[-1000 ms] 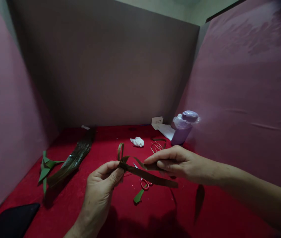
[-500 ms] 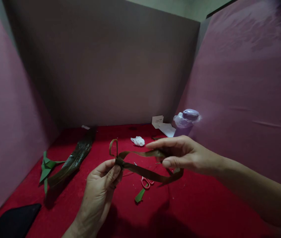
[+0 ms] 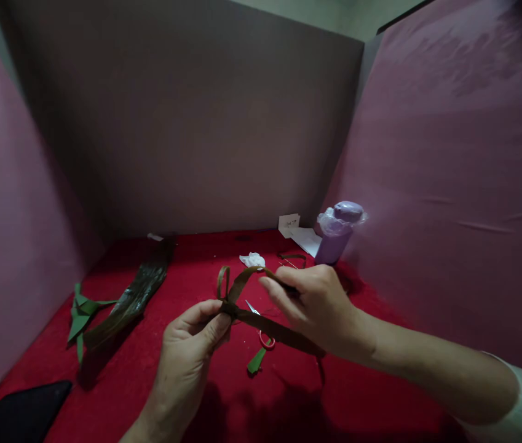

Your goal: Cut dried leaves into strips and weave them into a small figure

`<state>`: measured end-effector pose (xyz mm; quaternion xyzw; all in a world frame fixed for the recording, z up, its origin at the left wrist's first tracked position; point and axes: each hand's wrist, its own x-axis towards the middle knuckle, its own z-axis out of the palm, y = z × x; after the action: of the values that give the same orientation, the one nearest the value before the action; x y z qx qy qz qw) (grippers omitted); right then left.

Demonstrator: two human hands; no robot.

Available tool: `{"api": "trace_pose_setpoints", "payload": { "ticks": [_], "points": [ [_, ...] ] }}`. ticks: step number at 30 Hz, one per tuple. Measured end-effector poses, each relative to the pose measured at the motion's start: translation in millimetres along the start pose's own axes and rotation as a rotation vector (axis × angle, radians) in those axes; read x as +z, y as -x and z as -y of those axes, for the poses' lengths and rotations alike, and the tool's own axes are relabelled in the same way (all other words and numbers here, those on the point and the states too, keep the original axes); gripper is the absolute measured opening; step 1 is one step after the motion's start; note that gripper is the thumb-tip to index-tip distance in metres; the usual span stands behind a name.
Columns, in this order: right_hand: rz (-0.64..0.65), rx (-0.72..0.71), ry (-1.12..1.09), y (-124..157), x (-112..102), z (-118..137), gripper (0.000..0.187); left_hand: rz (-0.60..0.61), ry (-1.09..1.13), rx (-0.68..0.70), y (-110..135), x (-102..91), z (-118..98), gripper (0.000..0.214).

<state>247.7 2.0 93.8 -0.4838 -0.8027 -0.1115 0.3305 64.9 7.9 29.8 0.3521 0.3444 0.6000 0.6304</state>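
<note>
Between thumb and fingers, my left hand (image 3: 191, 344) pinches the knotted or folded part of a brownish-green leaf strip (image 3: 274, 329). A small loop of the strip stands up above that pinch. My right hand (image 3: 318, 304) is closed on another length of the same strip, which arches over from the knot; its fingertips partly hide the strip. A second length runs from the knot down to the right, beneath my right hand. Below the strip lie scissors (image 3: 267, 339) with red handles, partly covered by it. A cut piece of green leaf (image 3: 256, 361) touches their handle.
At the left, a folded green leaf shape (image 3: 83, 311) lies beside a long dark leaf bundle (image 3: 138, 292) and a black flat object (image 3: 21, 412). Crumpled white tissue (image 3: 252, 259), white papers (image 3: 305, 239) and a purple container (image 3: 334, 240) with plastic wrap stand farther back on the red cloth.
My right hand has moved from open around the strip to closed on one length of it, shifting left and turning. The small loop now stands rounder above my left hand, which keeps its pinch.
</note>
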Motion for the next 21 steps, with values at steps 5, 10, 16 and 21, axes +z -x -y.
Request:
{"api": "trace_pose_setpoints", "payload": {
  "ticks": [5, 10, 16, 21],
  "points": [
    [0.186, -0.102, -0.107, 3, 5, 14, 0.037, 0.025, 0.017, -0.007, 1, 0.2, -1, 0.018],
    [0.331, -0.013, -0.299, -7, -8, 19, 0.038, 0.041, 0.030, 0.004, -1, -0.3, -1, 0.017],
    [0.318, 0.251, -0.716, -14, -6, 20, 0.026, 0.039, 0.044, 0.010, 0, 0.6, -3, 0.018],
    [0.292, 0.421, -0.997, -13, 2, 20, 0.010, 0.047, 0.069, -0.011, 0, 0.3, -4, 0.019]
  ]
}}
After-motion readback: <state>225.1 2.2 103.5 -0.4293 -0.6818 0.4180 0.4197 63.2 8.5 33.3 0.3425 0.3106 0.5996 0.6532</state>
